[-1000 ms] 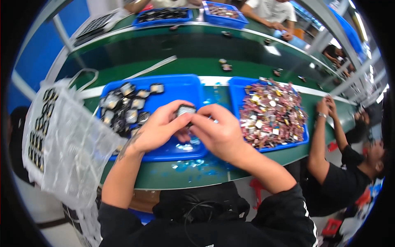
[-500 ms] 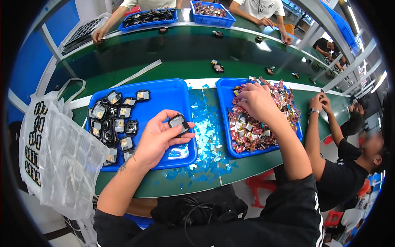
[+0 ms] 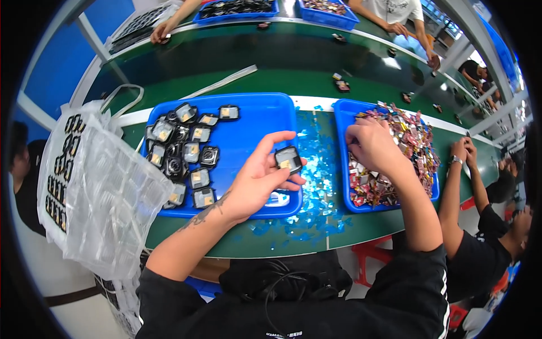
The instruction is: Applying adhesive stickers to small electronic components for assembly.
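My left hand (image 3: 251, 183) is closed on a black-framed watch case (image 3: 288, 160) with a grey inside, held up over the right side of a blue tray (image 3: 254, 118). Its index finger stretches away from the case. Similar black cases (image 3: 192, 152) lie grouped in the left half of that tray, some with a gold-coloured patch. My right hand (image 3: 377, 144) is over a second blue tray (image 3: 341, 135), its fingers curled down at the left part of a heap of small pink, silver and yellow parts (image 3: 389, 183). What its fingertips pinch, if anything, is hidden.
Blue film scraps (image 3: 316, 186) litter the green table between the trays. Clear plastic trays (image 3: 101, 186) stand at the left. Beyond, loose parts (image 3: 341, 85) sit along a dark green strip. Co-workers' hands (image 3: 165, 31) are across it, others (image 3: 463, 150) at the right.
The whole view has shifted, so the trays appear farther right and a little higher. My right hand's fingers have curled in nearer the tray's left rim. My left hand still holds the watch case.
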### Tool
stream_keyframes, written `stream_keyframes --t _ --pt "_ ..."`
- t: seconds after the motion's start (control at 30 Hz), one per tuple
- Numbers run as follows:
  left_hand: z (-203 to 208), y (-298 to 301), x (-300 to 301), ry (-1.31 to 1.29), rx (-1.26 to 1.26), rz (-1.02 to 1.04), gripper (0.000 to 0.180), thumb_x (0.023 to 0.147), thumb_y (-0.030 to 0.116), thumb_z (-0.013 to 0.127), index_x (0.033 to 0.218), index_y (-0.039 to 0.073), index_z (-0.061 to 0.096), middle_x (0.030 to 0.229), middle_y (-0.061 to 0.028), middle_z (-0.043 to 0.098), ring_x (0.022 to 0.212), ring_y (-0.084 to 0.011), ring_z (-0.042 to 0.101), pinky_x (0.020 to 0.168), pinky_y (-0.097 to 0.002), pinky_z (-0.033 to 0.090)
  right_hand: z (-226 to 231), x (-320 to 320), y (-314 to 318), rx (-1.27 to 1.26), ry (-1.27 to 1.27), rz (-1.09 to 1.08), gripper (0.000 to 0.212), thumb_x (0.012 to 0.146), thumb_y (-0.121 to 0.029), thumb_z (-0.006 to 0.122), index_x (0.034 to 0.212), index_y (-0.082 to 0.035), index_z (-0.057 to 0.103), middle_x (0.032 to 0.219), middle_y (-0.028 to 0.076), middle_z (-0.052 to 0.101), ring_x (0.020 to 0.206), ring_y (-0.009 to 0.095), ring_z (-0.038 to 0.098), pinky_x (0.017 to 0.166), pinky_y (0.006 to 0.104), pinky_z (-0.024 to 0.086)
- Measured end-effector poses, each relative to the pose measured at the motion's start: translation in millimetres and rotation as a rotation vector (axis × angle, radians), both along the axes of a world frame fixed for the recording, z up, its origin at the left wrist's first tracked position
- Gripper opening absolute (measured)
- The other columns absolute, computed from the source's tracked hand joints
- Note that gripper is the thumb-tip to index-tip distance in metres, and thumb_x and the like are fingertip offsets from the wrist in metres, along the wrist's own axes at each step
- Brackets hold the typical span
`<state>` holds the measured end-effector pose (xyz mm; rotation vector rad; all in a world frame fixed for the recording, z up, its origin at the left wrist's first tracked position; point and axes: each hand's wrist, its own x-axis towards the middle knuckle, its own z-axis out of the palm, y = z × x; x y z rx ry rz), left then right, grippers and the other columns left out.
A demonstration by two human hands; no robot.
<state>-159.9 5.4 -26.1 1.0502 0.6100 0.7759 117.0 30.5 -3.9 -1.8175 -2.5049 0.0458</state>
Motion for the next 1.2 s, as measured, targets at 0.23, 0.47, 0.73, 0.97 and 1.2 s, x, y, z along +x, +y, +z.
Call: stream_keyframes --t 0.23,0.47,0.73,0.97,1.2 --pt "-2 2 0 0.024 -0.071 0.088 0.036 0.092 -0.003 0.054 0.126 0.002 0.044 0.11 -0.0148 0.06 0.095 -0.0232 0.067 0.083 -0.031 0.058 14 0 -2 -0.069 0.259 -0.056 0.013 0.075 0.002 0.065 0.088 -0.002 0.064 0.087 0.012 0.064 0.086 0.027 0.064 0.081 0.0409 0.046" --pt "-12 6 -2 -0.01 0.058 0.369 0.016 0.089 0.002 0.065 0.098 0.004 0.052 0.095 -0.0086 0.064 0.09 -0.0129 0.063 0.069 -0.026 0.056 30 14 -23 0.158 0.477 -0.048 0.01 0.081 0.0 0.064 0.091 0.0 0.067 0.083 0.012 0.065 0.079 0.027 0.063 0.074 0.0355 0.05" --pt "-2 6 -6 0.051 -0.04 0.269 0.017 0.093 0.01 0.062 0.105 0.007 0.05 0.092 -0.009 0.066 0.074 -0.0102 0.062 0.057 -0.021 0.049 34 10 -53 0.147 1.175 -0.208 0.009 0.082 0.002 0.068 0.087 -0.001 0.062 0.085 0.0 0.062 0.078 0.007 0.058 0.071 0.0228 0.047" --pt "0 1 -1 -0.009 -0.12 0.133 0.03 0.094 0.005 0.057 0.122 0.007 0.046 0.099 -0.0115 0.064 0.082 -0.0172 0.066 0.07 -0.0262 0.056 41 -13 -66 -0.083 1.256 -0.079 0.014 0.08 0.001 0.07 0.084 -0.002 0.057 0.083 0.001 0.06 0.074 0.006 0.055 0.067 0.0211 0.044" --pt "10 -13 6 0.38 0.594 0.095 0.029 0.082 0.009 0.071 0.111 0.009 0.066 0.113 -0.0057 0.051 0.092 -0.0131 0.058 0.079 -0.0276 0.048 27 -59 -72 -0.109 1.195 -0.029 0.013 0.079 0.0 0.071 0.086 -0.001 0.06 0.08 0.0 0.059 0.072 0.006 0.053 0.066 0.0212 0.043"
